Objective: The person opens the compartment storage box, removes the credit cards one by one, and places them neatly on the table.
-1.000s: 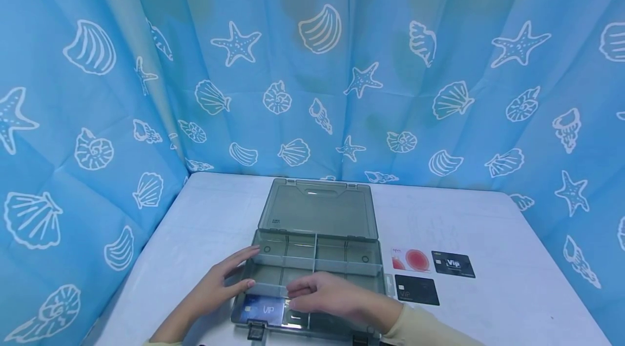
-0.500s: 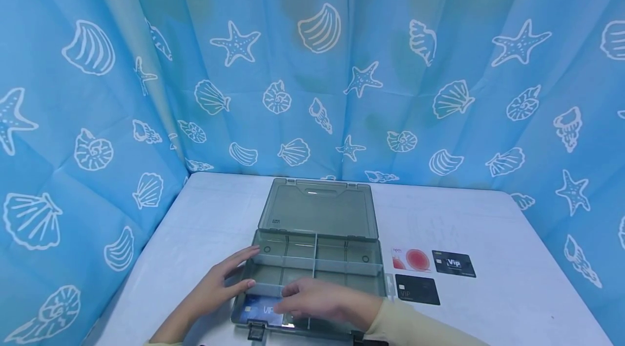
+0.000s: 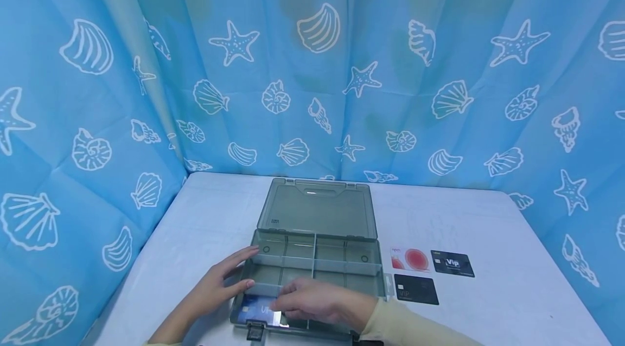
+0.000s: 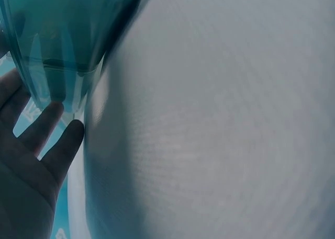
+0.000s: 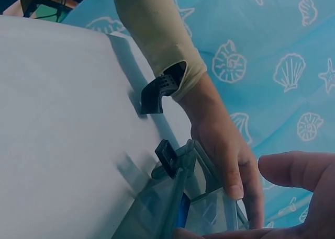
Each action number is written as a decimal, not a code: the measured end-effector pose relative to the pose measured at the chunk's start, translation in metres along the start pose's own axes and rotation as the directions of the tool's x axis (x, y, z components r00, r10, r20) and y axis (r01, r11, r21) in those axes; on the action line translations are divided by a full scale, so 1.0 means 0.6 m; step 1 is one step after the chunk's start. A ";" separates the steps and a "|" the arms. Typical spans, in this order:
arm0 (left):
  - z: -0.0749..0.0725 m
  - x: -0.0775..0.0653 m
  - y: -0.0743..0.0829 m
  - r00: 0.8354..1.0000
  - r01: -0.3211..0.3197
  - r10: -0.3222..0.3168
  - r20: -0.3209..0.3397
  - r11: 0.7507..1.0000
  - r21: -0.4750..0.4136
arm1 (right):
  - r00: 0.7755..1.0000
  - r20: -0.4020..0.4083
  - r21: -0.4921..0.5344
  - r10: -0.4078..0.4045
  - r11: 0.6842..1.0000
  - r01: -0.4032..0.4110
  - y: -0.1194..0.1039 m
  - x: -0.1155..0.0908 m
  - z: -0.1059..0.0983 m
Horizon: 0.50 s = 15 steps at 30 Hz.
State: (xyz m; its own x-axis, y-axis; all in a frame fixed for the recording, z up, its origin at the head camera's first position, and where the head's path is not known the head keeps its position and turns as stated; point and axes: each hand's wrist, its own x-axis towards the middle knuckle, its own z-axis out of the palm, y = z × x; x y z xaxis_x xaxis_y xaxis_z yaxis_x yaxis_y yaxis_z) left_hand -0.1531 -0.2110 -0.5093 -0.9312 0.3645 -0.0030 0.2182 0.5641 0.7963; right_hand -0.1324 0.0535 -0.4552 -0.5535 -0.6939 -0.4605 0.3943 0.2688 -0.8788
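Observation:
A grey-green translucent divided plastic box (image 3: 314, 267) lies on the white table with its lid (image 3: 317, 207) folded back. In its front left compartment sits a blue VIP card (image 3: 256, 309), partly covered by my right hand (image 3: 317, 300). The right fingertips touch the card's right part; in the right wrist view the thumb (image 5: 293, 168) stands apart from the lower finger. My left hand (image 3: 219, 283) rests on the box's left side. Its fingers (image 4: 63, 147) lie fairly straight against the wall in the left wrist view, and its thumb (image 5: 234, 189) touches the rim.
Right of the box lie a white card with a red circle (image 3: 416, 260), a black Vip card (image 3: 452, 263) and another black VIP card (image 3: 416, 289). Black latches (image 3: 255, 331) jut from the box's front. A blue shell-patterned curtain (image 3: 342, 64) surrounds the table (image 3: 210, 199).
My right hand has moved left and slightly forward along the front compartment, over the right part of the blue card. The left hand has stayed in place.

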 end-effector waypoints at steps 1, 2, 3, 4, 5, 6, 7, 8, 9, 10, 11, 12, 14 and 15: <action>0.000 0.000 0.000 1.000 0.002 -0.002 0.002 1.000 0.000 | 1.000 -0.002 0.005 -0.003 1.000 0.003 0.001 0.000 0.000; 0.000 0.001 0.001 1.000 0.008 -0.008 0.003 1.000 -0.001 | 1.000 -0.004 0.006 -0.006 1.000 0.006 0.002 0.000 0.000; 0.001 0.001 0.002 1.000 0.013 -0.013 0.005 1.000 -0.001 | 1.000 -0.002 0.007 -0.008 1.000 0.008 0.002 -0.002 0.000; 0.001 0.001 0.002 1.000 0.015 -0.015 0.006 1.000 -0.003 | 1.000 -0.005 0.004 -0.012 1.000 0.012 0.002 -0.003 0.001; 0.001 0.001 0.002 1.000 0.017 -0.017 0.007 1.000 -0.004 | 1.000 -0.010 -0.005 -0.017 1.000 0.017 0.003 -0.004 0.001; 0.001 0.001 0.003 1.000 0.018 -0.018 0.007 1.000 -0.002 | 1.000 -0.018 -0.013 -0.022 1.000 0.022 0.003 -0.006 0.002; 0.001 0.001 0.002 1.000 0.020 -0.020 0.007 1.000 -0.001 | 0.999 -0.023 -0.026 -0.027 0.999 0.026 0.002 -0.007 0.003; 0.001 0.000 0.002 1.000 0.023 -0.023 0.007 1.000 -0.001 | 0.999 -0.033 -0.043 -0.033 0.999 0.032 0.002 -0.009 0.004; 0.001 0.000 0.001 1.000 0.020 -0.020 0.007 1.000 -0.001 | 0.998 -0.043 -0.064 -0.040 0.997 0.037 0.002 -0.010 0.005; 0.001 0.000 0.000 1.000 0.018 -0.018 0.007 1.000 -0.001 | 0.997 -0.055 -0.086 -0.048 0.995 0.043 0.002 -0.011 0.006; 0.001 0.001 0.000 1.000 0.019 -0.019 0.007 1.000 0.001 | 0.996 -0.064 -0.105 -0.054 0.993 0.048 0.002 -0.012 0.007; 0.001 0.001 -0.001 1.000 0.019 -0.019 0.008 1.000 0.002 | 0.995 -0.073 -0.130 -0.061 0.990 0.051 0.002 -0.013 0.007; 0.001 0.001 -0.001 1.000 0.019 -0.019 0.008 1.000 0.001 | 0.994 -0.086 -0.166 -0.069 0.985 0.054 0.001 -0.016 0.007; 0.001 0.001 -0.001 1.000 0.019 -0.019 0.008 1.000 0.001 | 0.993 -0.089 -0.177 -0.072 0.983 0.056 0.000 -0.018 0.007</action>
State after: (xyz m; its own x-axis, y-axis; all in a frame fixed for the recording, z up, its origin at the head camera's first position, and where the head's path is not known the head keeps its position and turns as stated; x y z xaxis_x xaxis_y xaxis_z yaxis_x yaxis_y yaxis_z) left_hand -0.1537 -0.2106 -0.5101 -0.9327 0.3600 -0.0228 0.2012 0.5716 0.7955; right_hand -0.1236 0.0580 -0.4496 -0.6438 -0.6492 -0.4050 0.2271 0.3434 -0.9113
